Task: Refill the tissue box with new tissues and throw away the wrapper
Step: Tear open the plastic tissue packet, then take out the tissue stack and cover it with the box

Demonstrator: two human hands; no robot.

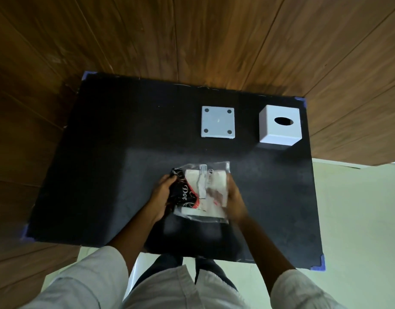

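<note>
Head view | both hands gripping tissue pack mid-table | left half bare

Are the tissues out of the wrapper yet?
No. The white tissues still sit inside the clear wrapper, which both hands grip.

One tissue pack, one box, one base plate.

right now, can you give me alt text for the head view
Seen from above, both hands, left hand and right hand, grip a plastic-wrapped tissue pack over a black table. Farther back sit a flat white base plate and, to its right, a white tissue box cover with an oval opening on top.
</note>
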